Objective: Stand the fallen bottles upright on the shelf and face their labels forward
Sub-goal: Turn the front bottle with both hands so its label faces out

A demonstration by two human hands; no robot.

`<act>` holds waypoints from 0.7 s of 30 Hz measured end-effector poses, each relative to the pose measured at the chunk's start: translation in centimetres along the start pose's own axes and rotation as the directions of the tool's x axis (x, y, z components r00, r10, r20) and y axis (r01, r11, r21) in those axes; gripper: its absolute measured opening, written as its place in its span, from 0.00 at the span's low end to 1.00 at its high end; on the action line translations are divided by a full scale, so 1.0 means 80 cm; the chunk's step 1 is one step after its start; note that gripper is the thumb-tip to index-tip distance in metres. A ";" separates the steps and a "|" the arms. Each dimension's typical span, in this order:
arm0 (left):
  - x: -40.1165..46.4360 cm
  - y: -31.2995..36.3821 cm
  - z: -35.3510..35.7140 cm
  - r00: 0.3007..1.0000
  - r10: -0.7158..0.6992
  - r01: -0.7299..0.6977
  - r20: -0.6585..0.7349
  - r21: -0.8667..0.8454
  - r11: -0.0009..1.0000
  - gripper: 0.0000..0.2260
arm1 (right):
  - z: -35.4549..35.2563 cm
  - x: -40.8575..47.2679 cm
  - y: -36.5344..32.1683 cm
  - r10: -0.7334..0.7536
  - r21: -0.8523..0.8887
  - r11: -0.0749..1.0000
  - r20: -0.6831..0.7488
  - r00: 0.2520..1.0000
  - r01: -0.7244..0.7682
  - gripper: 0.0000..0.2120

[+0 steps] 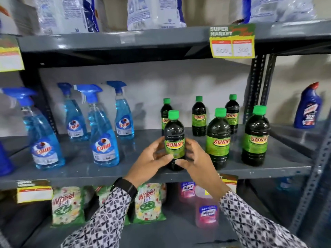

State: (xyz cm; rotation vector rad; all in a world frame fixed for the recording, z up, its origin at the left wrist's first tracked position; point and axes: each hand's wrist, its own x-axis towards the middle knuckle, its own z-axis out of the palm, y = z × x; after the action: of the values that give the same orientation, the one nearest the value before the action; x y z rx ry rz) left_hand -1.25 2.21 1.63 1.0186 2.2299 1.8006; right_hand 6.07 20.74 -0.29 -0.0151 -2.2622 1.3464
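Sunny bottle (174, 140), dark with a green cap, stands upright near the front edge of the grey metal shelf (125, 171), its green label facing forward; its lower sides and base are partly covered by fingers. At the far left a blue object is cut off by the frame edge, and the yellow price tag (10, 54) above it is blurred and unreadable. Four blue Colin spray bottles (104, 140) stand upright on the left half of the shelf. The left hand (152, 158) wraps the Sunny bottle's left side, thumb across the lower label, a black wristband (125, 187) at the wrist. The right hand (192, 158) grips the bottle's right side, thumb touching its lower front. Behind it another Sunny bottle (165, 111) is mostly hidden. To the right, four more Sunny bottles (217, 138) stand upright, labels forward, well apart from the hands. Above them a Super Market price tag (232, 41) shows handwritten figures too smeared to be sure of. At the far right a blue toilet cleaner bottle (308, 106) stands on a neighbouring shelf, its label too blurred to read
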 end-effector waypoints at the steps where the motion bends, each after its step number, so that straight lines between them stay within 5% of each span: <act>1: 0.000 -0.002 0.001 1.000 0.004 -0.004 -0.007 0.015 1.000 0.28 | 0.002 0.002 -0.001 -0.006 0.002 1.000 -0.002 1.000 0.006 0.35; 21: -0.026 -0.005 0.002 0.995 0.063 -0.055 -0.079 0.107 0.993 0.31 | 0.012 -0.022 -0.016 -0.076 0.082 0.994 0.030 0.997 0.073 0.38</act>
State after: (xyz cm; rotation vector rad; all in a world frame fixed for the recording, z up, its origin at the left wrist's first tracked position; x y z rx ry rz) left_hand 0.24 1.21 0.54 1.0583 2.3906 1.7969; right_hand 7.47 18.82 -0.31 0.1191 -2.2108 1.4069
